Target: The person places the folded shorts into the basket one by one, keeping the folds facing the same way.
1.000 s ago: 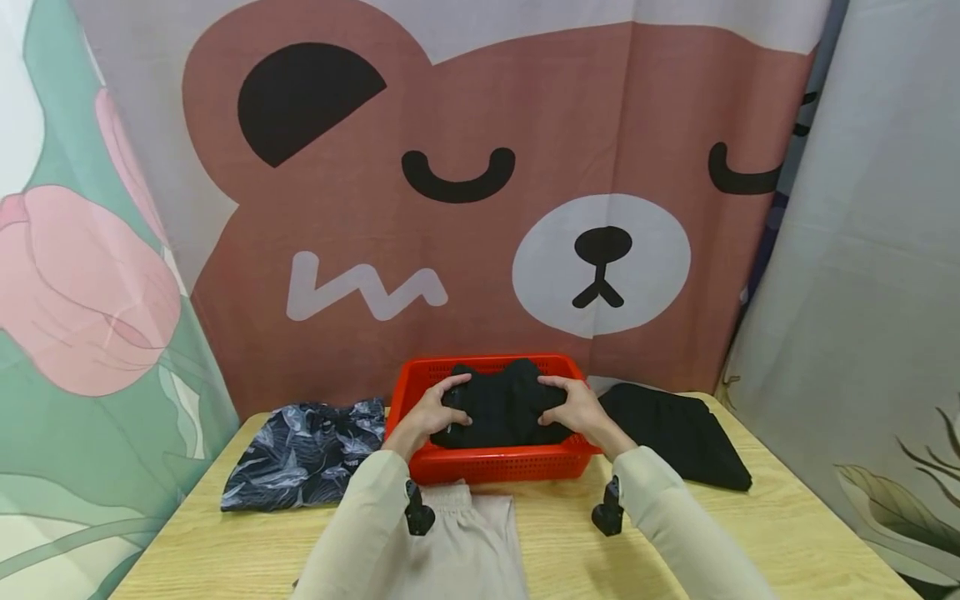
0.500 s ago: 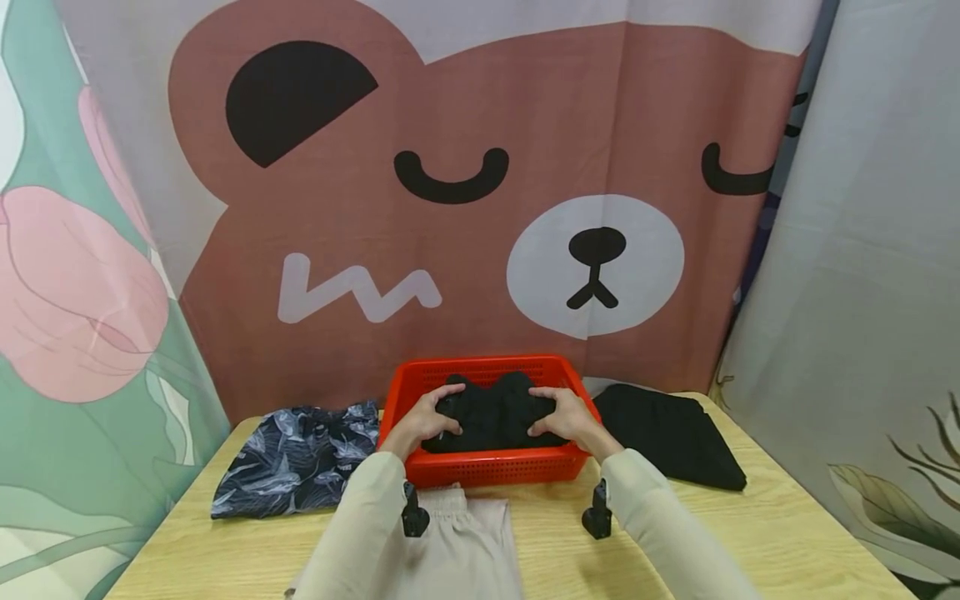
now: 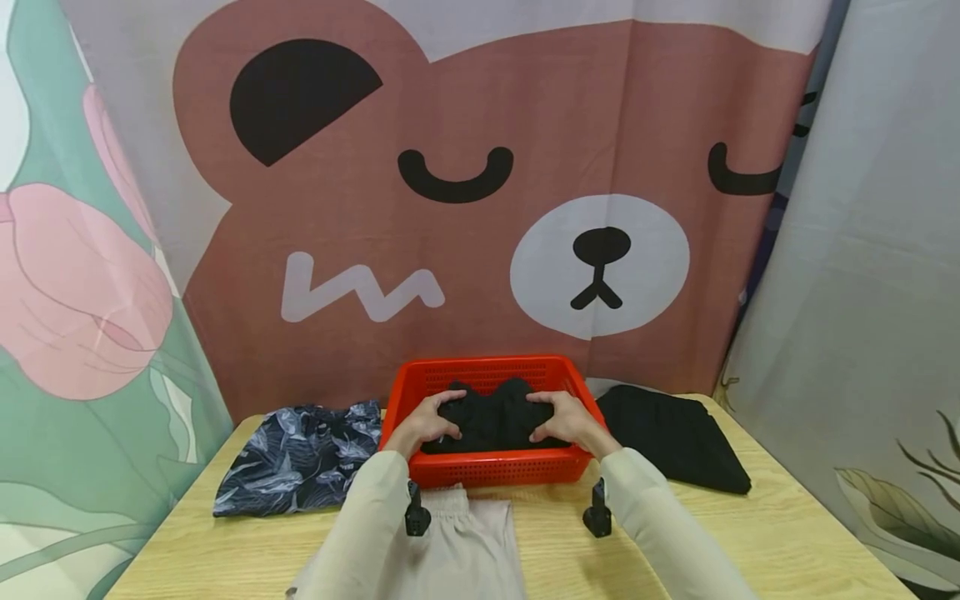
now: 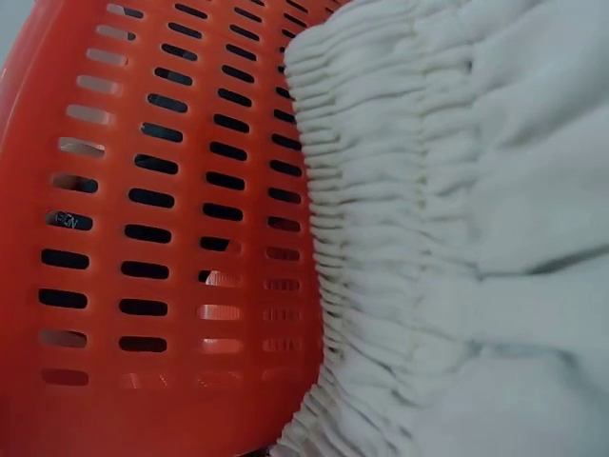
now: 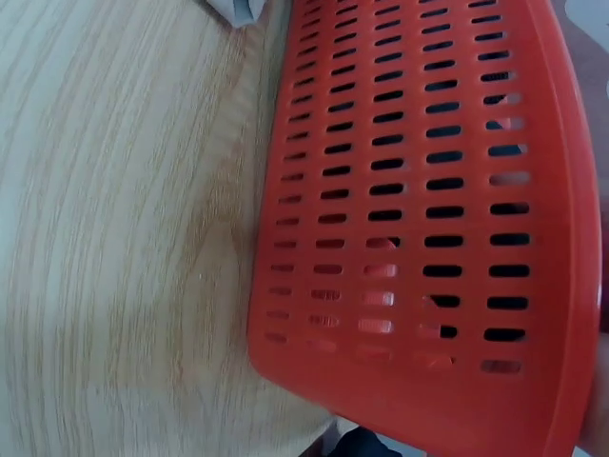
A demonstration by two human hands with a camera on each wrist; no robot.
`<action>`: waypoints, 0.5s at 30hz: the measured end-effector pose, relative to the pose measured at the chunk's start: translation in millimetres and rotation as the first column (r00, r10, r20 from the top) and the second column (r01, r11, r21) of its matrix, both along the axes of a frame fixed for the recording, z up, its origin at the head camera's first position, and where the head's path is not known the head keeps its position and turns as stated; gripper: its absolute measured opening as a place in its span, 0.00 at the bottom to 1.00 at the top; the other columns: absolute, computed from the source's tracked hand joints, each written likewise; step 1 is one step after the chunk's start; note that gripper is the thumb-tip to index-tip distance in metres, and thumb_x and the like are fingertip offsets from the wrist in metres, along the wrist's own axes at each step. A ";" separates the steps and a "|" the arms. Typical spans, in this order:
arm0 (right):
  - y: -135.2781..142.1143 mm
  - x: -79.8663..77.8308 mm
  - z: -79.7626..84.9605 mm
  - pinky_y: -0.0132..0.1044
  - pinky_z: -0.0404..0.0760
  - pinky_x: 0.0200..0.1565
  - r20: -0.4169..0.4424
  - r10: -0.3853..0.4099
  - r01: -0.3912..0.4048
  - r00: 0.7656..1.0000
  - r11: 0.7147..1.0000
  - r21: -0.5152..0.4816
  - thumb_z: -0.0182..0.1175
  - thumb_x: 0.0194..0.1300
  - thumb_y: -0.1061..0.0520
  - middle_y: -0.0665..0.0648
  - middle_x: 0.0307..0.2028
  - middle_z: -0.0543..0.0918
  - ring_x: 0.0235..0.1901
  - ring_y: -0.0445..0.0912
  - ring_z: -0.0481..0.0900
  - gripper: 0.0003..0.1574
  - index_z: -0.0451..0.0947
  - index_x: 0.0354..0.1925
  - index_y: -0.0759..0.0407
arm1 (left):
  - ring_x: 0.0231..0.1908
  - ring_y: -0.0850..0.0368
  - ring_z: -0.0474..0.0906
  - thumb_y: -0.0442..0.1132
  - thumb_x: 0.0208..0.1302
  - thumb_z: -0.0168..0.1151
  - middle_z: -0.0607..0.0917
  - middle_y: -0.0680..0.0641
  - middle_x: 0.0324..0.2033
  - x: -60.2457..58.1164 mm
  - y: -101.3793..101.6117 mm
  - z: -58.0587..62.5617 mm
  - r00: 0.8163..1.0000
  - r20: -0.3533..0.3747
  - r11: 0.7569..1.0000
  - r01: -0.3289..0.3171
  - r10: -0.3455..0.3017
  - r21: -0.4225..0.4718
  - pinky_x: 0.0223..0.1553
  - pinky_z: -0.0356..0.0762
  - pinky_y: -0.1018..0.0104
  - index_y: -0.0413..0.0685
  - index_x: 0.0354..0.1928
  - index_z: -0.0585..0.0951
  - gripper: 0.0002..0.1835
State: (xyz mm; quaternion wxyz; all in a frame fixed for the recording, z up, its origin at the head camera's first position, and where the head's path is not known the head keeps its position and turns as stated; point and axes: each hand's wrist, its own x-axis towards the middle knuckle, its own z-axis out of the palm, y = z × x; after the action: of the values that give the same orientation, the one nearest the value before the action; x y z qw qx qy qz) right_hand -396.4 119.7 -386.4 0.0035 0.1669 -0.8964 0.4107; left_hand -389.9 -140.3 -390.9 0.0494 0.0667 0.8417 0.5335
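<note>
In the head view a folded black garment [image 3: 491, 419] lies inside a red perforated plastic basket [image 3: 498, 471]; its exact kind does not show. My left hand [image 3: 427, 422] holds its left side and my right hand [image 3: 567, 419] its right side, thumbs in front and fingers behind. Both wrist views show the basket's slotted front wall, with dark cloth behind the slots; the left hand is out of sight there, and only a sliver of the right hand shows at its view's right edge.
Light beige elastic-waist bottoms [image 3: 461, 542] lie right in front of the basket. A dark leaf-patterned garment [image 3: 300, 458] is on the left of the wooden table [image 3: 780, 542], a folded black garment [image 3: 675, 437] on the right. A bear-print curtain [image 3: 480, 275] hangs behind.
Both hands have lowered the black garment from above the basket's rim down into the basket. Over the last half second it has sunk only slightly.
</note>
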 end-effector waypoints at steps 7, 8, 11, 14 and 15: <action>0.2 0.1 0.1 0.45 0.73 0.41 -0.005 0.004 -0.004 1.000 0.999 0.053 0.70 0.40 0.64 0.60 0.55 0.70 0.45 0.52 0.70 0.40 0.71 0.56 0.56 | 0.47 0.43 0.64 0.24 0.40 0.67 0.66 0.37 0.55 -1.9 0.7 -0.4 1.000 -0.010 0.997 0.005 -0.006 -0.077 0.45 0.69 0.50 0.50 0.57 0.72 0.36; -0.2 0.6 0.2 0.44 0.74 0.39 -0.007 0.007 -0.006 1.000 0.998 0.057 0.69 0.41 0.65 0.61 0.54 0.70 0.43 0.51 0.71 0.39 0.72 0.55 0.57 | 0.47 0.44 0.64 0.24 0.40 0.66 0.66 0.38 0.56 -3.6 0.7 -1.9 1.000 -0.001 0.997 0.001 -0.001 -0.073 0.45 0.69 0.50 0.50 0.57 0.71 0.36; -1.6 1.2 -0.4 0.40 0.73 0.34 -0.008 0.015 -0.015 1.000 0.997 0.075 0.67 0.43 0.66 0.61 0.53 0.71 0.35 0.50 0.70 0.36 0.72 0.55 0.59 | 0.46 0.44 0.64 0.23 0.41 0.65 0.67 0.38 0.55 -4.7 -0.1 -3.4 1.000 -0.008 0.993 -0.008 0.007 -0.114 0.45 0.68 0.49 0.48 0.58 0.71 0.36; -1.1 0.8 -1.2 0.38 0.70 0.32 -0.004 0.023 -0.022 1.000 0.994 0.112 0.65 0.45 0.66 0.61 0.54 0.70 0.33 0.48 0.68 0.35 0.72 0.55 0.59 | 0.41 0.45 0.67 0.24 0.42 0.65 0.69 0.38 0.53 -5.4 0.2 -4.6 0.999 -0.025 0.984 -0.032 0.028 -0.173 0.41 0.70 0.50 0.49 0.57 0.71 0.35; -0.6 0.4 -1.6 0.38 0.69 0.31 -0.003 0.026 -0.026 1.000 0.992 0.126 0.65 0.45 0.66 0.61 0.54 0.70 0.32 0.48 0.68 0.34 0.71 0.55 0.60 | 0.38 0.46 0.69 0.24 0.43 0.65 0.70 0.39 0.52 -5.2 0.7 -4.7 0.999 -0.028 0.980 -0.040 0.035 -0.193 0.39 0.71 0.52 0.50 0.57 0.72 0.34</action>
State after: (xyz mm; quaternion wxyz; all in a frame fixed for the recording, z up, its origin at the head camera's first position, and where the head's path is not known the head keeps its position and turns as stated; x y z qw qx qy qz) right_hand -396.0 119.1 -388.0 -0.0105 0.1793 -0.9182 0.3531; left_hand -395.1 -139.6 -395.6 0.0353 0.0522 0.8913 0.4490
